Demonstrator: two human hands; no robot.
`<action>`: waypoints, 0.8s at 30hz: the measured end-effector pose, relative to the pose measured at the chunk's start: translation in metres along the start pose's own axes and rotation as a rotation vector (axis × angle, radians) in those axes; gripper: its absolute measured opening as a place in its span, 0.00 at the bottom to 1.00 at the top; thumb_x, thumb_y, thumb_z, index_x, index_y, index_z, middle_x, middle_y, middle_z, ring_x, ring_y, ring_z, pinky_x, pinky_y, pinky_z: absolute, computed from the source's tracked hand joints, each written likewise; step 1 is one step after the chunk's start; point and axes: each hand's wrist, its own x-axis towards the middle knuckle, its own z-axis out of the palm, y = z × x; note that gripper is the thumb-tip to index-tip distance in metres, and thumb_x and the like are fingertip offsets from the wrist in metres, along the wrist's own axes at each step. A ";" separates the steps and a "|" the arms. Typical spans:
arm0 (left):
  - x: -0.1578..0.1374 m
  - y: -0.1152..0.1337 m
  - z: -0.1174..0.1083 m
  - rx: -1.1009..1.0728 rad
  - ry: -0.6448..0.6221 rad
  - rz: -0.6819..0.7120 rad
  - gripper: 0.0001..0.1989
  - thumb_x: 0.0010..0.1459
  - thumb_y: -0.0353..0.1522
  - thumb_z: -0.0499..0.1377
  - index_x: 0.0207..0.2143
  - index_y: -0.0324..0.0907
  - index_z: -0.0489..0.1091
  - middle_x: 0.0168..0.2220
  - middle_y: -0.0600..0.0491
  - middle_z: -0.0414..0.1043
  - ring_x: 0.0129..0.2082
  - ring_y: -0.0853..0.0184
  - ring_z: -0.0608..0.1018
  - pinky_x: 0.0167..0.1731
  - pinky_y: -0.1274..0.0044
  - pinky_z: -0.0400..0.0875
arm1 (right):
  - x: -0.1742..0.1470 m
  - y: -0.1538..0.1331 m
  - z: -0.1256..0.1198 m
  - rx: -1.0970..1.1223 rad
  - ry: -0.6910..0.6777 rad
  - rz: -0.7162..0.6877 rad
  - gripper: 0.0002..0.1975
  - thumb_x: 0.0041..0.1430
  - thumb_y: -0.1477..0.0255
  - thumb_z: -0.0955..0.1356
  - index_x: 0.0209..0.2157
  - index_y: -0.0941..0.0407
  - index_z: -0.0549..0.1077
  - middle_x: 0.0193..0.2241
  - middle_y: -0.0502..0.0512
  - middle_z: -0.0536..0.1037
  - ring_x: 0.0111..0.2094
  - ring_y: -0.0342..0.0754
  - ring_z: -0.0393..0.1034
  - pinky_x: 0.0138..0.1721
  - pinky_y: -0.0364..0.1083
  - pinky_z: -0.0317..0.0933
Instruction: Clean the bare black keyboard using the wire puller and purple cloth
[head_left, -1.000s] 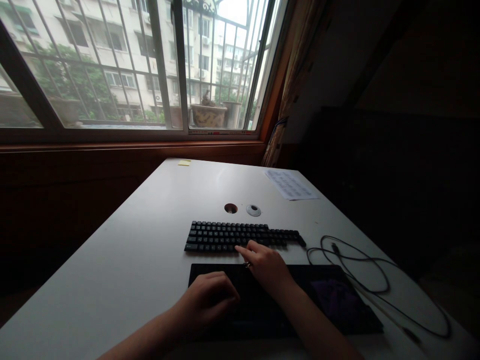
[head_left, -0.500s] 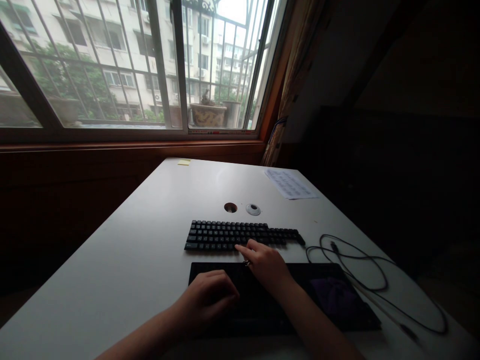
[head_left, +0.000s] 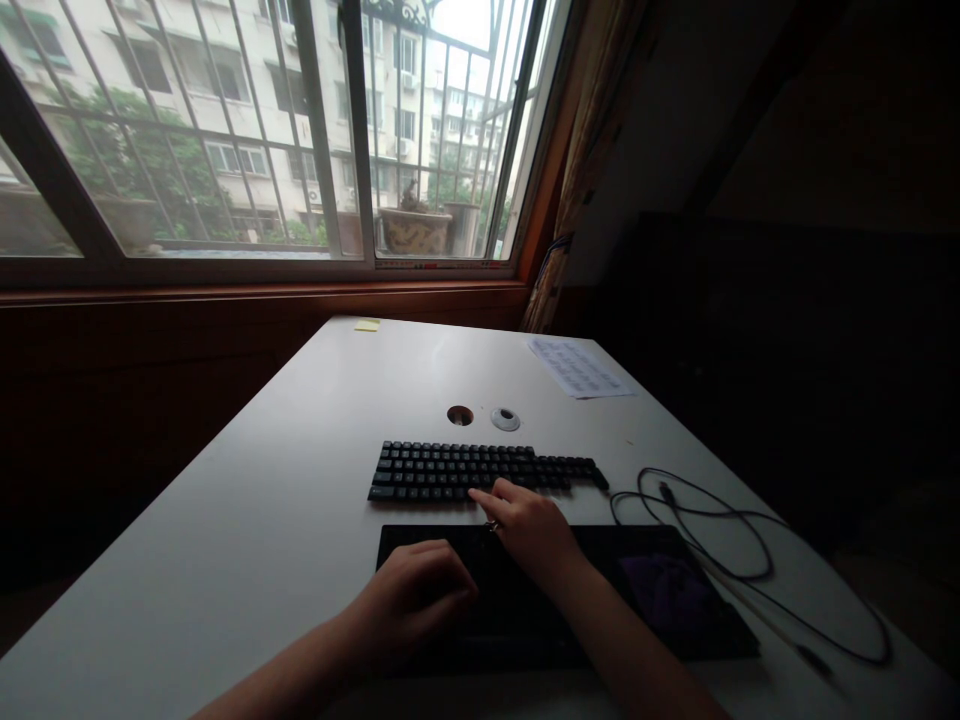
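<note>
Rows of dark keycaps (head_left: pixel 450 468) lie in keyboard order on the white table, the right end stepped. My right hand (head_left: pixel 529 525) reaches over to their bottom row, its index fingertip on or just at a dark key there. The other fingers are curled, and a small shiny metal bit shows beneath them, too small to name. Nearer to me is a flat black keyboard-shaped board (head_left: pixel 517 610), its surface too dark to make out. Over its left end rests my left hand (head_left: pixel 424 590), fingers curled in and thumb alongside; whatever they may hold is hidden.
A purple cloth (head_left: pixel 664 590) lies on the board's right part. Looped black cables (head_left: pixel 750 540) spread over the table's right side. Farther back are a round hole (head_left: pixel 460 416), a grey ring-shaped cover (head_left: pixel 505 419), printed paper (head_left: pixel 581 368) and a yellow sticky note (head_left: pixel 367 325).
</note>
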 end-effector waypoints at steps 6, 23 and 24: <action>-0.001 -0.002 0.001 0.010 -0.003 0.004 0.05 0.62 0.28 0.58 0.33 0.38 0.73 0.31 0.50 0.73 0.32 0.68 0.74 0.33 0.79 0.66 | -0.001 0.001 -0.006 0.171 0.199 -0.013 0.16 0.67 0.73 0.62 0.53 0.52 0.73 0.36 0.54 0.75 0.38 0.47 0.71 0.42 0.44 0.62; -0.010 -0.013 0.012 0.312 -0.040 0.251 0.06 0.61 0.25 0.56 0.37 0.42 0.71 0.34 0.50 0.74 0.32 0.68 0.75 0.33 0.78 0.68 | -0.071 0.011 -0.075 0.730 0.520 0.300 0.15 0.70 0.65 0.55 0.30 0.53 0.64 0.30 0.50 0.67 0.35 0.49 0.64 0.40 0.47 0.58; -0.011 -0.012 0.013 0.361 -0.058 0.269 0.06 0.62 0.26 0.56 0.37 0.42 0.71 0.34 0.51 0.74 0.33 0.67 0.74 0.33 0.77 0.67 | -0.079 0.011 -0.074 0.685 0.524 0.325 0.15 0.70 0.65 0.55 0.30 0.53 0.63 0.29 0.50 0.66 0.34 0.48 0.63 0.39 0.47 0.58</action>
